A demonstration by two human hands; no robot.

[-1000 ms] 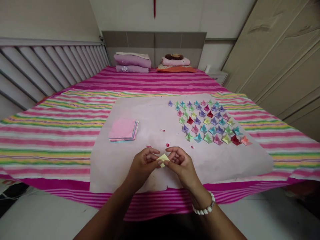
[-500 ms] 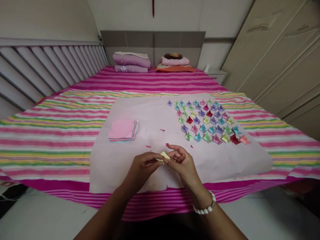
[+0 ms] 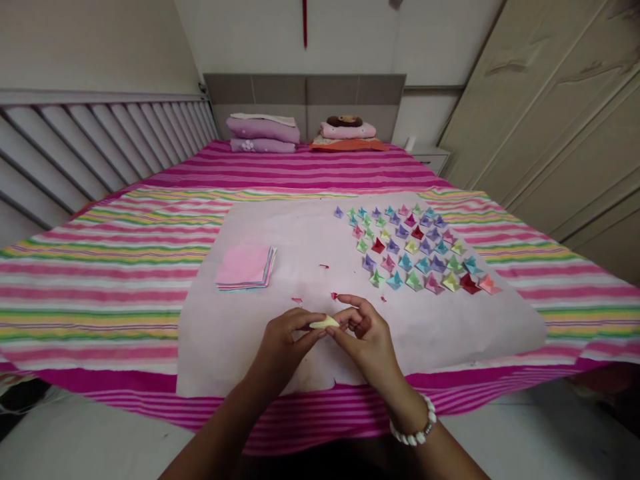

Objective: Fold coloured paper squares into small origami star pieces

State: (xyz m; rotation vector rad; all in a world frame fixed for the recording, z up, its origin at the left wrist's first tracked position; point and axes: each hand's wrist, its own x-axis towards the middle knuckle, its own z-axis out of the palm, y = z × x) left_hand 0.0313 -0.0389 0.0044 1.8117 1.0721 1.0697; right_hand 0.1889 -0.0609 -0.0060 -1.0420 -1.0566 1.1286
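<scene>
Between my two hands is a small piece of folded yellow paper (image 3: 326, 323). My left hand (image 3: 290, 337) pinches its left end between thumb and fingers. The right end is pinched by my right hand (image 3: 366, 337), whose index finger stretches out beyond the paper. Both hands are just above a large pale sheet (image 3: 300, 230). Small red scraps (image 3: 324, 267) lie on the sheet past my fingers. A stack of square coloured papers (image 3: 244, 265), pink on top, rests to the left. At the right sit rows of small folded paper shapes (image 3: 414, 280) in several colours.
The sheet is spread on a bed with a striped cover (image 3: 115, 267). Folded purple bedding (image 3: 263, 130) and a second folded pile (image 3: 349, 133) stand by the headboard (image 3: 350, 90). A white rail (image 3: 125, 140) runs along the left, a wardrobe (image 3: 550, 120) along the right.
The yellow paper has turned from a pointed, diamond-like face to a narrow, rounded edge view. Both hands keep their hold on it. The camera view has shifted slightly.
</scene>
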